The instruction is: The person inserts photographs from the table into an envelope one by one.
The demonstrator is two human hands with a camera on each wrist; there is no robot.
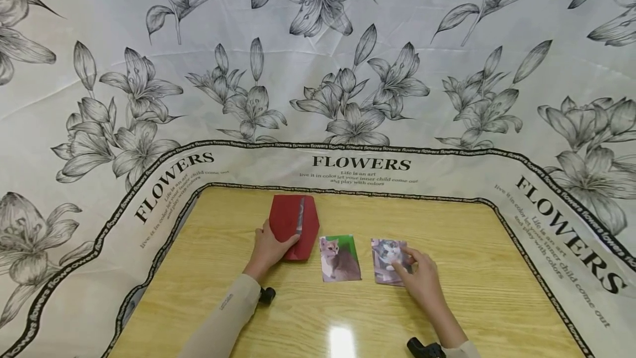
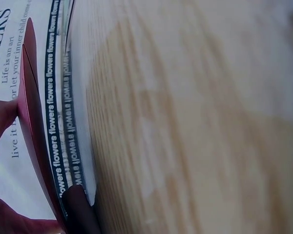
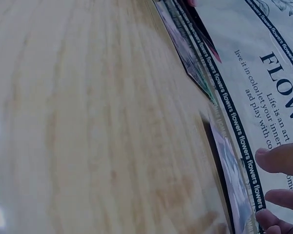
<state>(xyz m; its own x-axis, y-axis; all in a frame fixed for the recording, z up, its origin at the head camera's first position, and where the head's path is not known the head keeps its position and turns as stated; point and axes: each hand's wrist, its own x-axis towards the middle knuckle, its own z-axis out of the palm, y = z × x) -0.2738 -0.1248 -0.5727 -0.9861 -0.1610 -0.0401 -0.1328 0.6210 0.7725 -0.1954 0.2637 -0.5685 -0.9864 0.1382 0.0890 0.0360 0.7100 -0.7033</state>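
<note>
My left hand [image 1: 269, 250] grips a red envelope [image 1: 289, 217] by its lower left part, thumb across the front and fingers at the left edge. A silvery strip runs down the envelope's face. In the left wrist view the envelope [image 2: 33, 117] appears edge-on, tilted up from the table. My right hand [image 1: 422, 276] is over the right part of a photo card of a grey and white cat [image 1: 385, 253], thumb and fingers spread. The right wrist view shows its fingertips [image 3: 271, 196] just above the cat card [image 3: 232, 178]. Between the hands lies a photo card of a brown cat [image 1: 343, 264] with a green background.
Both cards lie on a light wooden table [image 1: 238, 314]. A white cloth [image 1: 238, 167] with flower drawings and "FLOWERS" lettering surrounds its back and sides. Black wrist camera mounts [image 1: 267, 295] sit at both wrists.
</note>
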